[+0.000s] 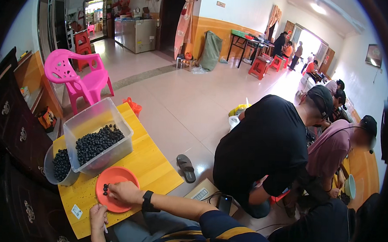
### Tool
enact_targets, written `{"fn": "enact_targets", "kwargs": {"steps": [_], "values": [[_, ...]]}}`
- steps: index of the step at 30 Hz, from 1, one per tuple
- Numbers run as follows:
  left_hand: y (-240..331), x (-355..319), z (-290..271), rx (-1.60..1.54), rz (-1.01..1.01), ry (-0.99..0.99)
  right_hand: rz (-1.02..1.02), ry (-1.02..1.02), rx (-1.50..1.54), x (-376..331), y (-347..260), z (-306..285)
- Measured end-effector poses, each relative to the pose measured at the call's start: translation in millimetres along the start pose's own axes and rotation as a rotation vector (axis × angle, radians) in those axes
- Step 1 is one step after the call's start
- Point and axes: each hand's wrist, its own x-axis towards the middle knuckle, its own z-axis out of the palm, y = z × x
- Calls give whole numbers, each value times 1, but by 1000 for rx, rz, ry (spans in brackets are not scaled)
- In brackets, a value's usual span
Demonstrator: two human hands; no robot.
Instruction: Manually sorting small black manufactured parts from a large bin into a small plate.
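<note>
Right hand (123, 192), fingers curled together over a few small dark round berries (106, 188), rests on the orange plate (121, 177) at lower left of the frame. Left hand (98, 217), below it near the yellow table's (151, 162) lower edge, pinches a thin white stick. Bare tabletop lies to the right; a clear tub (99, 134) of the same berries stands just above the plate.

orange plate (121, 178), dark berries (98, 141), yellow table (151, 162), pink chair (76, 79).

The right hand (123, 192) reaches leftward across the body, palm down, fingers curled together at their tips, a black band on its wrist. The left hand (98, 217) lies lower, loosely closed, forearm entering from the bottom edge.
</note>
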Motion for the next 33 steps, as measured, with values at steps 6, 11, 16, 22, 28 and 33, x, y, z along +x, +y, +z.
{"fn": "enact_targets", "kwargs": {"steps": [6,11,16,22,28,33], "values": [[1,-1,2,9,-7,3,143,191,641,12,5,10],[-3,1,0,24,6,0,665,-75,1669,9,-7,-11],[2,-4,-1,36,-16,-17,933,25,2170,-2,-4,-8],[-2,-11,-2,55,0,-21,994,29,2304,-10,-7,2],[1,-27,-6,89,73,35,905,-93,2355,-17,-11,10],[10,-40,-2,50,115,31,808,-167,2339,-25,-12,15]]}}
